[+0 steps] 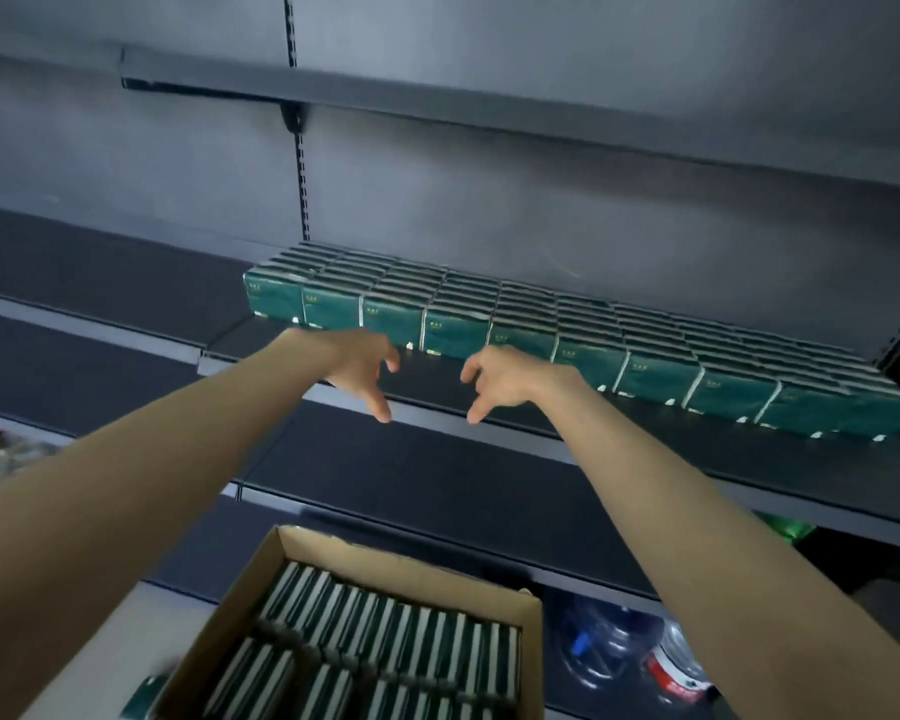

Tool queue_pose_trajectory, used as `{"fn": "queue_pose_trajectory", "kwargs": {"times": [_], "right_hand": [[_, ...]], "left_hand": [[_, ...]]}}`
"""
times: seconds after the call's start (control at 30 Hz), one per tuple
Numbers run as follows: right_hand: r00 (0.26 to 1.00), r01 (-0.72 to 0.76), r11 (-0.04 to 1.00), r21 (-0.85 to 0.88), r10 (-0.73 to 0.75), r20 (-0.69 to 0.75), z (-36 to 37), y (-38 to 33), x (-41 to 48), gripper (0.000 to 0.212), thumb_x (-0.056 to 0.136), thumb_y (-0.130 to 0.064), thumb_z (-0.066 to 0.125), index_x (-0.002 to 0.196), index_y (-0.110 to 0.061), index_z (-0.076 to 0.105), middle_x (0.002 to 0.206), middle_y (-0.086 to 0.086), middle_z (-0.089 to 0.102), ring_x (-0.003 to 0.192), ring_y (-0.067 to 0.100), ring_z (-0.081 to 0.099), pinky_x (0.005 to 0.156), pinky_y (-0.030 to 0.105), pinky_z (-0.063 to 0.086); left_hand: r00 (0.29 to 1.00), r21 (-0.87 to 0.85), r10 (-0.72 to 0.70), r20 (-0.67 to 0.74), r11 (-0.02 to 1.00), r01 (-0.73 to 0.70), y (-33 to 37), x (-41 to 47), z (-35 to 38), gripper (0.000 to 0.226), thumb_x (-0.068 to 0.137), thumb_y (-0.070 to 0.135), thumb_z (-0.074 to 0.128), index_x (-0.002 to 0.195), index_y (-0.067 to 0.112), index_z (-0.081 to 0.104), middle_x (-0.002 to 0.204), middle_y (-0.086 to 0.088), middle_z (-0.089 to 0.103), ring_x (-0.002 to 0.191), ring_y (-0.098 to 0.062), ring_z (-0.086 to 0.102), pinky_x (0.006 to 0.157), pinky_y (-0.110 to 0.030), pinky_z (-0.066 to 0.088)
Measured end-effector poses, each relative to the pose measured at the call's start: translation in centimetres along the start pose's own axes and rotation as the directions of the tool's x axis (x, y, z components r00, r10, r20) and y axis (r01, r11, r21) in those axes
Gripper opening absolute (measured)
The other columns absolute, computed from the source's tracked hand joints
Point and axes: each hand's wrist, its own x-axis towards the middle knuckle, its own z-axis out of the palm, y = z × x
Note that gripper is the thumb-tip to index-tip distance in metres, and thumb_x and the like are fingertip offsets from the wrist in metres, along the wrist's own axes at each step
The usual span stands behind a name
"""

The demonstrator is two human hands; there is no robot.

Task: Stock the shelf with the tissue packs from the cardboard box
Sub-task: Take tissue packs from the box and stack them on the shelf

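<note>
Grey shelf (427, 381) holds green tissue packs (593, 350) mid-frame. Left hand (362, 371) and right hand (500, 379) hang loose, holding nothing. Reach down to the box (401, 562) at the bottom; lift packs squarely.

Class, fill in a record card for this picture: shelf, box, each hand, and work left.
Shelf: tissue packs stand in rows toward the back; front strip bare
Cardboard box: open, below the shelf, many boxed packs inside
Left hand: empty, fingers loosely curled, over the shelf front
Right hand: empty, fingers loosely curled, beside the left
Work left: boxed packs not yet shelved
</note>
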Motion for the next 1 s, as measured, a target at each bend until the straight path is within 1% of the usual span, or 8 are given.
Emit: {"fn": "queue_pose_trajectory", "kwargs": {"times": [0.1,0.3,0.4,0.57,0.73,0.83,0.9,1.0], "right_hand": [[0.997,-0.010,1.000,0.005,0.009,0.073,3.8,0.2,2.6,0.066,0.075,-0.028,0.080,0.134,-0.020,0.050,0.130,0.005,0.054,0.113,0.025,0.055,0.097,0.043,0.046],[0.970,-0.058,0.994,0.097,0.033,0.242,12.6,0.7,6.8,0.063,0.079,-0.024,0.076,0.135,-0.017,0.048,0.134,0.005,0.052,0.118,0.025,0.053,0.091,0.036,0.045],[0.944,-0.136,0.980,0.143,0.084,0.320,17.6,0.9,8.3,0.063,0.080,-0.021,0.076,0.136,-0.016,0.048,0.136,0.006,0.051,0.119,0.027,0.053,0.098,0.042,0.045],[0.891,-0.256,0.944,0.211,0.145,0.430,25.8,1.0,9.6,0.063,0.081,-0.020,0.075,0.137,-0.008,0.047,0.134,0.010,0.053,0.117,0.025,0.054,0.091,0.032,0.045],[0.820,-0.424,0.861,0.281,0.233,0.522,34.2,0.9,9.4,0.063,0.083,-0.017,0.073,0.138,-0.009,0.045,0.137,0.011,0.051,0.119,0.026,0.054,0.097,0.036,0.047],[0.767,-0.520,0.791,0.322,0.267,0.584,38.7,0.5,8.6,0.056,0.087,-0.015,0.068,0.137,-0.006,0.044,0.129,0.011,0.055,0.104,0.023,0.062,0.086,0.032,0.053],[0.732,-0.575,0.745,0.338,0.283,0.620,41.6,0.3,8.1,0.057,0.089,-0.017,0.066,0.139,-0.007,0.042,0.117,0.008,0.059,0.085,0.017,0.064,0.073,0.029,0.053],[0.697,-0.646,0.686,0.334,0.352,0.625,45.7,-0.2,7.5,0.062,0.090,-0.024,0.065,0.143,-0.011,0.037,0.126,0.009,0.056,0.103,0.021,0.061,0.083,0.033,0.052]], "left_hand": [[0.996,-0.002,-0.019,0.085,1.000,0.019,-1.9,2.1,3.7,0.081,0.069,0.048,0.079,0.137,0.021,0.043,0.126,-0.001,0.054,0.115,-0.025,0.052,0.097,-0.038,0.044],[0.961,-0.074,0.000,0.276,0.997,0.021,-5.6,5.7,12.1,0.082,0.072,0.045,0.078,0.140,0.020,0.040,0.130,-0.001,0.049,0.117,-0.023,0.049,0.097,-0.035,0.043],[0.931,-0.074,0.035,0.364,0.997,-0.009,-7.7,7.7,17.0,0.084,0.069,0.049,0.078,0.139,0.020,0.042,0.133,-0.002,0.050,0.117,-0.022,0.050,0.097,-0.036,0.044],[0.853,-0.142,0.122,0.507,0.988,-0.058,-10.2,10.0,25.1,0.079,0.079,0.041,0.074,0.143,0.015,0.035,0.142,-0.004,0.045,0.126,-0.022,0.045,0.096,-0.028,0.037],[0.799,-0.207,0.165,0.579,0.977,-0.052,-11.9,10.3,33.4,0.079,0.083,0.041,0.070,0.147,0.015,0.030,0.146,-0.006,0.041,0.131,-0.025,0.042,0.104,-0.035,0.039],[0.770,-0.229,0.181,0.612,0.972,-0.046,-12.3,9.8,38.5,0.076,0.084,0.040,0.069,0.145,0.012,0.033,0.142,-0.007,0.043,0.126,-0.025,0.045,0.103,-0.040,0.041],[0.774,-0.213,0.188,0.605,0.975,-0.070,-12.5,9.4,41.7,0.080,0.084,0.042,0.068,0.147,0.012,0.028,0.147,-0.007,0.035,0.133,-0.025,0.037,0.107,-0.042,0.037],[0.801,-0.129,0.186,0.569,0.982,-0.137,-12.9,8.8,45.7,0.092,0.085,0.045,0.065,0.152,0.015,0.010,0.160,-0.006,0.007,0.146,-0.025,0.012,0.117,-0.043,0.020]]}}
